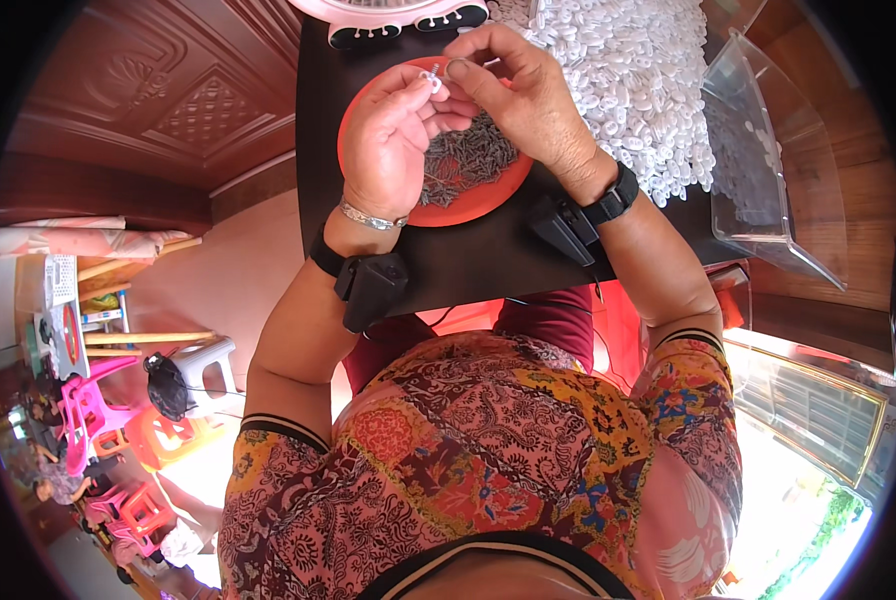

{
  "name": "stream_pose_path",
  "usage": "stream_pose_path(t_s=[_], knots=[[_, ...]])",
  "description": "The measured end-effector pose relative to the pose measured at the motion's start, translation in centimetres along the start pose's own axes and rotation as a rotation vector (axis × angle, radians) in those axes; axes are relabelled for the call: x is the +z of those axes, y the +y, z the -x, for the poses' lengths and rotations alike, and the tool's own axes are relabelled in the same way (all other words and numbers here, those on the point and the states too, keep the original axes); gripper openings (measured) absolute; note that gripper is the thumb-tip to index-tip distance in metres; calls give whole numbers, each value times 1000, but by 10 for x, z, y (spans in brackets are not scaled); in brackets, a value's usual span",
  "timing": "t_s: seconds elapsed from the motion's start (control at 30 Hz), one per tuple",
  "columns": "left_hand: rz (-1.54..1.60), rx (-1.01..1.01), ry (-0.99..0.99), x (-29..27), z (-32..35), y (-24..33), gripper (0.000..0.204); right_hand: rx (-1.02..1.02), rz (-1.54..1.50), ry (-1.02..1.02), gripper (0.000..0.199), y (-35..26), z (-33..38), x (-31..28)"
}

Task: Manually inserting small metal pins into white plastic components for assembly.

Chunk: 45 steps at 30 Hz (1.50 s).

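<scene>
My left hand (393, 130) pinches a small white plastic piece (431, 83) between thumb and fingers. A short grey screw (435, 69) sticks up from that piece. Close beside it, the thumb and forefinger of my right hand (513, 95) are pressed together; what they hold, if anything, is too small to make out. Both hands are over an orange-red round tray (488, 205), which carries a heap of grey screws (463, 165). To the right of my right hand spreads a big pile of white plastic pieces (633, 95).
The dark table (448, 265) carries all this. A pink device with black-and-white feet (393, 15) stands at its far edge. On the right is a clear plastic bin (758, 150). Black boxes (373, 290) are strapped to my wrists. Plastic stools (173, 435) and people are at far left.
</scene>
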<state>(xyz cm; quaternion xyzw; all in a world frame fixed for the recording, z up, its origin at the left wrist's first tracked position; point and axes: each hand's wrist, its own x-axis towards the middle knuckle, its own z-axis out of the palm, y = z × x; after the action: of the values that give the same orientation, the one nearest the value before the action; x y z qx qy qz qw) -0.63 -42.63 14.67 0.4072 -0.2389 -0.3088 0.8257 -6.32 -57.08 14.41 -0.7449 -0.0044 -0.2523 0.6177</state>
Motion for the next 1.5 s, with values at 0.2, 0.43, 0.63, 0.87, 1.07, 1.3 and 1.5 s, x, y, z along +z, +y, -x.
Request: stream_pose_path(t_s=[0.2, 0.43, 0.63, 0.87, 1.07, 1.3, 1.5], knots=[[-71, 44, 42, -3, 0, 5, 19, 97, -193, -71, 12, 6, -8, -11], [-314, -51, 207, -3, 1, -1, 15, 200, -299, -53, 13, 0, -9, -16], [-400, -46, 214, 1, 2, 1, 16, 178, -286, -68, 15, 3, -8, -15], [-439, -74, 229, 2, 2, 1, 14, 102, -200, -64, 14, 0, -7, -13], [-440, -65, 230, 1, 3, 0, 13, 37, -128, -68, 12, -1, -5, -12], [-446, -81, 234, 1, 2, 2, 15, 57, -100, -75, 12, -1, -6, -13], [-456, -89, 231, 0, 2, 1, 15, 44, -72, -86, 12, -1, -5, -13]])
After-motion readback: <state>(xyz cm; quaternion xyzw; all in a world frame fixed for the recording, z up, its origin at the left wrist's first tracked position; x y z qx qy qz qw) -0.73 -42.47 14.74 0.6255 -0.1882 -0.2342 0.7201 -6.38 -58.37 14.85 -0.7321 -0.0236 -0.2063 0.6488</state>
